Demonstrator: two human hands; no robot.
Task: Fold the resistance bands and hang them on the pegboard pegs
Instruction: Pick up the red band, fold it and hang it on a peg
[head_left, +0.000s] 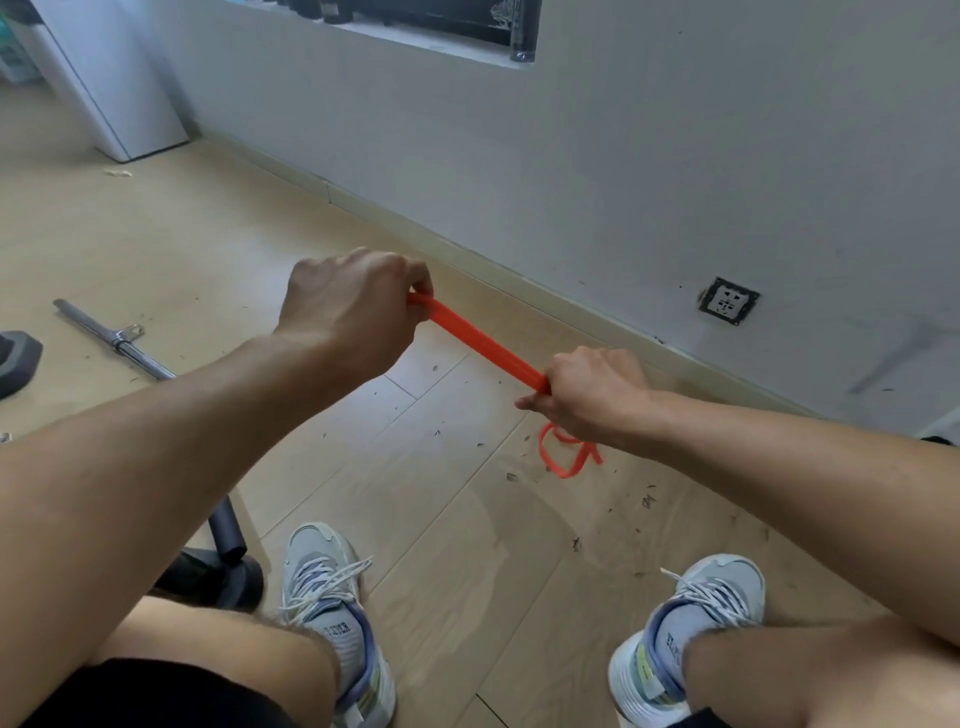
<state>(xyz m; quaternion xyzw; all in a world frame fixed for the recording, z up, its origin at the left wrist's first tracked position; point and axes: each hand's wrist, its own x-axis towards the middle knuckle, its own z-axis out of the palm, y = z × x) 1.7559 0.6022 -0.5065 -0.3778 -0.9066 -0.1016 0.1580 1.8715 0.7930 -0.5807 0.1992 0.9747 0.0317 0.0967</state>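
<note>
Left hand (358, 306) pinches one end of the orange resistance band (483, 345), right hand (592, 397) curls its grip round the other; the doubled band runs taut between them above the wood floor (156, 234), loose loops dangling under the right hand. Grey sneakers (324, 582) below, sock lettering too blurred to read. Steel bar (117, 338) lies left; wall socket (729, 301) sits right.

Smooth orange rubbery band (480, 340), matt. Pale wood-look floor (208, 244), slight sheen, gritty specks. Shiny chrome bar (117, 338) far left. Mesh cloth shoes (324, 577).
</note>
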